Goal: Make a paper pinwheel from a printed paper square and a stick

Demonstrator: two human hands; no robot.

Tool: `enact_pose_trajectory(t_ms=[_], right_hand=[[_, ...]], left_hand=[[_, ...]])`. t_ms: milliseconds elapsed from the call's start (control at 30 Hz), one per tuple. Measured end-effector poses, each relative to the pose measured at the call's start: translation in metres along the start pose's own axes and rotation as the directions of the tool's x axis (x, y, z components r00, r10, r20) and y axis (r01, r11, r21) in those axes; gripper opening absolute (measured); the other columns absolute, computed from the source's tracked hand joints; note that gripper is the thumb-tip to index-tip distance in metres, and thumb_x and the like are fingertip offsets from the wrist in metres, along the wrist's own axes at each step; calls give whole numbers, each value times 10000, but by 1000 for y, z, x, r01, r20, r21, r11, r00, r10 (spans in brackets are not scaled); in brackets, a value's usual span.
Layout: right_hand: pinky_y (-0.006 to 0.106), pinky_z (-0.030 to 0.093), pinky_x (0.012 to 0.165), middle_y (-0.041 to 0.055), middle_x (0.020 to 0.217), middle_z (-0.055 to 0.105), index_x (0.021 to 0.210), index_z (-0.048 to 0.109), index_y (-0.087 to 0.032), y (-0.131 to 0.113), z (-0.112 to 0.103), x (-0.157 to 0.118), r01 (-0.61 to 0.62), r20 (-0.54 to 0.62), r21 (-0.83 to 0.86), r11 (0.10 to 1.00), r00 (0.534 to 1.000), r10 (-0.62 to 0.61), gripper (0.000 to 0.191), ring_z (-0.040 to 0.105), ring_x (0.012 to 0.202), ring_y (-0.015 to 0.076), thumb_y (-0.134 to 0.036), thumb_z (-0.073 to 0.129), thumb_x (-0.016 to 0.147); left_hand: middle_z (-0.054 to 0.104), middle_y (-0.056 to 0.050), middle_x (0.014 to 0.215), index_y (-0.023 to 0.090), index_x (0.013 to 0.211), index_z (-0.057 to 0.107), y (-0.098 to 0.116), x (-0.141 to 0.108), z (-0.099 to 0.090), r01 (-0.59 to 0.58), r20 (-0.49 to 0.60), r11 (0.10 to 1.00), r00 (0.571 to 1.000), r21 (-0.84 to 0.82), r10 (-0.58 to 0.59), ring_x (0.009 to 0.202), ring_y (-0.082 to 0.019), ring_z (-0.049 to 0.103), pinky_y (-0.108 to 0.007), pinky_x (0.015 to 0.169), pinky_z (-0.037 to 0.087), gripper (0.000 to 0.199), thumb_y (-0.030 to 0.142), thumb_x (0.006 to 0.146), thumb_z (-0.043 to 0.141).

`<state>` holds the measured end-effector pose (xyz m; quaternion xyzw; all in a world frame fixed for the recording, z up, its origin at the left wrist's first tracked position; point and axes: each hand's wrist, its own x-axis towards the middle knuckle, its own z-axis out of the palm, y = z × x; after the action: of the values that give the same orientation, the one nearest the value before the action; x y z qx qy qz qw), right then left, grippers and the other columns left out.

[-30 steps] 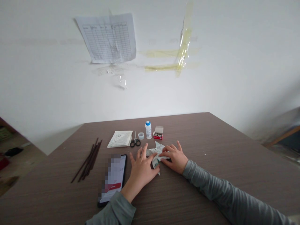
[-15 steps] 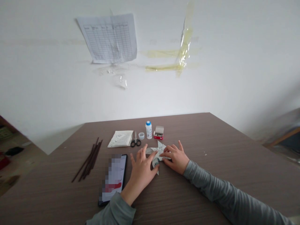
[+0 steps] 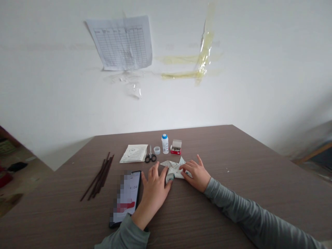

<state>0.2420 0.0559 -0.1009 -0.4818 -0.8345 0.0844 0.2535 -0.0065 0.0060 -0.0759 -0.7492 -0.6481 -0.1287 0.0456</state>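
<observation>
A folded printed-paper pinwheel with pointed corners lies on the table between my hands. My left hand is at its left side with the fingers spread, thumb and index finger on either side of a curled flap near its lower edge. From the right, my right hand presses its thumb and bent fingers onto the paper near the middle, the little finger raised. My fingertips cover part of the paper's centre and right side.
Behind the paper stand a white bottle with a blue cap, a small clear cup and an open red box of small metal pieces. Scissors, a flat paper packet, brown sticks and a phone lie leftward.
The paper's left flap now lies as a flat point, and the lower tip no longer sticks out below my left thumb. My left hand has shifted slightly left; my right hand has hardly moved.
</observation>
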Motion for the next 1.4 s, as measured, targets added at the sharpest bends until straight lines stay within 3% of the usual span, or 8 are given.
enact_pose_trajectory(t_ms=[233, 367, 600, 833, 967, 1167, 1400], right_hand=[[846, 465, 1523, 112, 1329, 976, 1281, 906, -301, 12, -3, 5, -27, -12, 38, 999, 1000, 28, 214, 899, 1362, 357, -254, 729, 1171], [856, 463, 1530, 114, 1520, 960, 1280, 892, -325, 21, -4, 6, -55, 8, 37, 998, 998, 55, 241, 867, 1517, 392, -219, 787, 1090], [833, 477, 1518, 95, 1569, 956, 1230, 934, -338, 22, -9, 5, -24, 82, -47, 999, 996, 28, 233, 873, 1516, 370, -203, 795, 1101], [875, 466, 1493, 109, 1467, 973, 1234, 991, -340, 15, -19, 5, -8, 84, -100, 995, 996, 17, 283, 884, 1427, 395, -182, 772, 1150], [824, 487, 1502, 94, 1373, 981, 1230, 1030, -380, 13, -23, 5, -15, 92, -132, 991, 995, 27, 364, 888, 1387, 377, -166, 744, 1162], [747, 516, 1491, 109, 1291, 964, 1287, 1041, -351, 17, -19, 3, -7, 74, -148, 989, 997, 18, 318, 885, 1292, 348, -219, 781, 1162], [761, 545, 1473, 99, 1256, 963, 1265, 1051, -391, 20, -19, 2, 18, 74, -134, 991, 997, -8, 280, 897, 1249, 366, -280, 824, 1145]], left_hand=[[766, -200, 1873, 353, 1682, 894, -6, 0, 2, -13, -44, 999, 999, 39, 14, 1699, -492, 745, -879, 1389, 623, 527, 245, 1169, 831], [774, -198, 1866, 348, 1692, 887, -8, 0, 2, -14, -46, 998, 999, 58, 16, 1683, -485, 757, -870, 1384, 633, 531, 247, 1174, 829], [765, -229, 1871, 286, 1717, 869, -9, 1, -4, -5, -22, 999, 1000, 51, 6, 1691, -486, 752, -864, 1414, 603, 528, 227, 1201, 775], [794, -200, 1828, 305, 1628, 906, -9, 0, -3, -14, -69, 1000, 998, 5, 14, 1681, -504, 758, -857, 1420, 609, 514, 161, 1150, 784], [806, -187, 1813, 293, 1555, 918, -10, 0, -4, -22, -57, 999, 998, 28, 23, 1670, -480, 762, -832, 1420, 619, 471, 144, 1139, 756], [813, -175, 1811, 288, 1438, 979, -7, 0, -6, -16, -15, 1000, 1000, 23, 16, 1673, -487, 757, -839, 1425, 608, 383, 175, 1175, 726], [799, -204, 1832, 291, 1557, 968, -4, 0, -10, -2, 10, 1000, 1000, -18, 3, 1668, -514, 750, -895, 1423, 581, 436, 226, 1193, 737]])
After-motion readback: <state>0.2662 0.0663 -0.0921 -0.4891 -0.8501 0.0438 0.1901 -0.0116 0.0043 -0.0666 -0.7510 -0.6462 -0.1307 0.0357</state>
